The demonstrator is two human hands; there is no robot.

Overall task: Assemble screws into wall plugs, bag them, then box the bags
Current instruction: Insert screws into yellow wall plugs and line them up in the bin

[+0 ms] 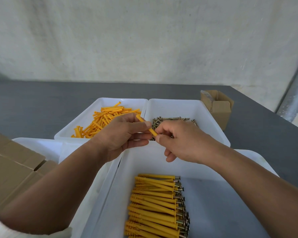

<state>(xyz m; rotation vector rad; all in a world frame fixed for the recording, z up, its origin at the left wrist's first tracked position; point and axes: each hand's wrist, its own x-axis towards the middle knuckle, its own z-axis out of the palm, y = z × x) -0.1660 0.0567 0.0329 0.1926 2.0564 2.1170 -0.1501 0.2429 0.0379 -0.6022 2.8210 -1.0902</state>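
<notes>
My left hand (123,134) pinches an orange wall plug (152,131) between thumb and fingers, its open end pointing right. My right hand (182,140) meets that end with curled fingertips; whatever it pinches is hidden by the fingers. Behind the hands, a white tray (86,117) holds loose orange plugs (103,120), and a second white tray (212,117) holds loose screws (172,120). In the near white tray (213,194) lies a neat pile of plugs with screws fitted (156,205).
A small open cardboard box (219,109) stands at the back right on the grey table (33,107). A larger cardboard box (12,170) sits at the left beside another white tray (41,145). A wall rises behind the table.
</notes>
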